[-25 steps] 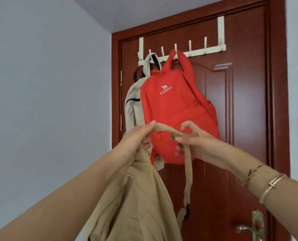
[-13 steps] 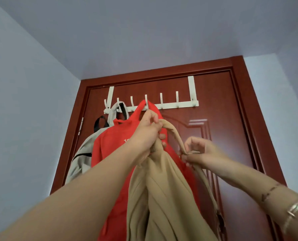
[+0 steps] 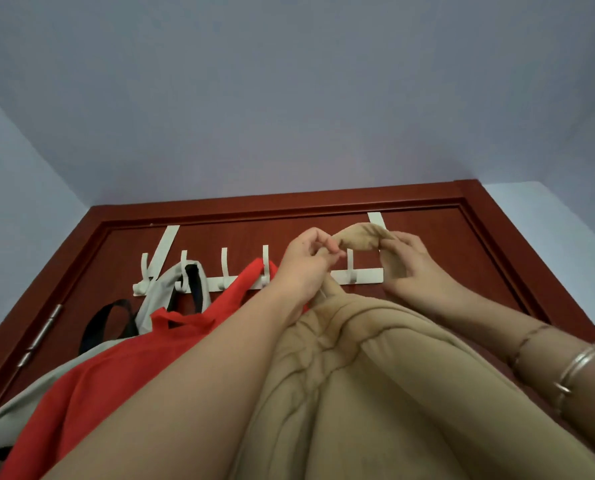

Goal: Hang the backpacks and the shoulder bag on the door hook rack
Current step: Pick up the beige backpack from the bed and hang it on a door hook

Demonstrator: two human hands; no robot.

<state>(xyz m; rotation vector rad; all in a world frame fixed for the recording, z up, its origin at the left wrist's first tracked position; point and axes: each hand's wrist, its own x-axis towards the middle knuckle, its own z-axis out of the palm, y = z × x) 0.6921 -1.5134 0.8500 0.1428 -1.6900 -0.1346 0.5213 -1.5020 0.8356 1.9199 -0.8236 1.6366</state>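
Hands point(image 3: 355, 265) raised tan strap point(image 3: 360, 239) above hooks point(image 3: 350, 266).

Hook rack point(image 3: 358, 276) is hanging over the top of the door point(image 3: 427, 258). Two backpacks are hanging on it: one point(image 3: 157, 292) at the left, the other point(image 3: 123, 375) just to its right and overlapping it in front. Third bag point(image 3: 375, 393) is sitting nearest the camera, at right. Left hand point(image 3: 306, 265) and right hand point(image 3: 410, 268) are holding its strap point(image 3: 358, 239) between them, above the rack's right-hand hooks.
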